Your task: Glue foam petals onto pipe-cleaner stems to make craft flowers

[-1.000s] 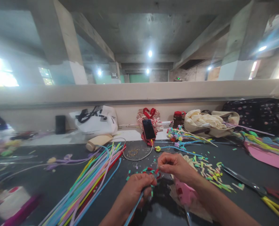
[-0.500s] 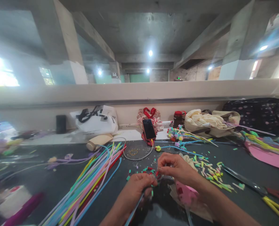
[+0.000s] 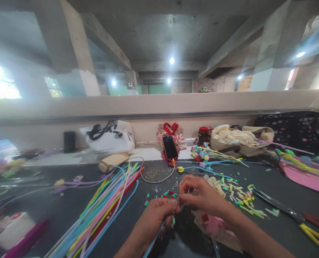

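Note:
Low over the dark table, my left hand (image 3: 158, 215) is closed on a light blue pipe cleaner (image 3: 153, 243) that runs down toward the lower edge. At its fingertips shows a small red piece (image 3: 178, 201), partly covered by the fingers. From the right, my right hand (image 3: 198, 191) pinches at this red piece, thumb and forefinger together. Just behind the fingertips lie short green and red cut pieces (image 3: 170, 193). Beneath my right forearm is a pink object (image 3: 213, 225) on crumpled beige material, mostly hidden.
Long coloured pipe cleaners (image 3: 102, 211) lie in a bundle on the left. Scissors (image 3: 277, 204) and scattered yellow-green cuttings (image 3: 240, 195) are on the right. A phone (image 3: 170, 147) with a cable leans at the back, near finished-looking pipe cleaner flowers (image 3: 202, 152) and a white bag (image 3: 111, 138).
Both hands stay nearly in place. The right fingertips have shifted slightly at the red piece, and the pink object is a little more covered by the forearm.

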{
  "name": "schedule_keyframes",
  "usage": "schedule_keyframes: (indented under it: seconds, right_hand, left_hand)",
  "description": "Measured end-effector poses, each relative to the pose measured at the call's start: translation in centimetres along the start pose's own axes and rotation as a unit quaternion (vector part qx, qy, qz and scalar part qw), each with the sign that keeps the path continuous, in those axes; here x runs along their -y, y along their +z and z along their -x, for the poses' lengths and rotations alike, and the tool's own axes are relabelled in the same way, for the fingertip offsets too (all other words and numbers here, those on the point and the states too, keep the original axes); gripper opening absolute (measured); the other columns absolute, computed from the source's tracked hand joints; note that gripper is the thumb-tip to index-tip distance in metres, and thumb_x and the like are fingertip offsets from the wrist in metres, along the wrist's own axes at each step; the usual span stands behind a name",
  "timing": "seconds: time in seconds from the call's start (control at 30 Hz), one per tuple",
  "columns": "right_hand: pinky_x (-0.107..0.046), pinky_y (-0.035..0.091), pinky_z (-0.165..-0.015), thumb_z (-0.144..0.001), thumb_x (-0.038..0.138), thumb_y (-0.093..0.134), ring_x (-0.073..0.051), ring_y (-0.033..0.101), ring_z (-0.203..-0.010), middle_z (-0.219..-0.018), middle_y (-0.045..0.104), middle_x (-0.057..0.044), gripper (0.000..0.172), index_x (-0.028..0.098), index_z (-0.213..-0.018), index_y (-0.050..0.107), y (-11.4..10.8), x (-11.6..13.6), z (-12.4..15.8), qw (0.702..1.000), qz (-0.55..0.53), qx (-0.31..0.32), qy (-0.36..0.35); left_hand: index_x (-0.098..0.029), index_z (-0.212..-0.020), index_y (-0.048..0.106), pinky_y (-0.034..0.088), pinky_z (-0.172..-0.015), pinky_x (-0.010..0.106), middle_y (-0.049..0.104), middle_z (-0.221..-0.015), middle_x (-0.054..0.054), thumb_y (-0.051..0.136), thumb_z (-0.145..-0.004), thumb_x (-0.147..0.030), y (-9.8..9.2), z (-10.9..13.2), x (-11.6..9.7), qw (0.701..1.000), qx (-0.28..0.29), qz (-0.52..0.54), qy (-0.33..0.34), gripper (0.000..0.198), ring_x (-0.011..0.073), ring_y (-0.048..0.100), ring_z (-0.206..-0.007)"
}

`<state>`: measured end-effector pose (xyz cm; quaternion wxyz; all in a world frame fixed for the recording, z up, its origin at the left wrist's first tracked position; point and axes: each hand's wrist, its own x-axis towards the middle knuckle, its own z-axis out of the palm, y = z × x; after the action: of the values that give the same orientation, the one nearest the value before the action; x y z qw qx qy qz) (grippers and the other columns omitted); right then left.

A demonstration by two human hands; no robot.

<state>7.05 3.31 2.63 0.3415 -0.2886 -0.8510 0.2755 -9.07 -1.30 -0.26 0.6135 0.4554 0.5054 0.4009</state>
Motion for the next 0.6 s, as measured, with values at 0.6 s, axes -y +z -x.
schedule_keyframes:
  seconds: [0.6]
  right_hand:
    - [-0.021,0.04,-0.063,-0.071,0.015,0.054,-0.012,0.054,-0.066,-0.07,0.059,0.0,0.013,0.016,-0.061,0.063,-0.36,0.06,-0.06,0.999,-0.037,-0.004,-0.024]
  left_hand:
    - [-0.014,-0.057,0.055,0.013,-0.03,0.017,0.034,-0.024,-0.009,0.057,-0.061,-0.041,-0.15,-0.2,0.24,1.0,-0.018,-0.006,0.018,0.028,0.0033,0.023,-0.022]
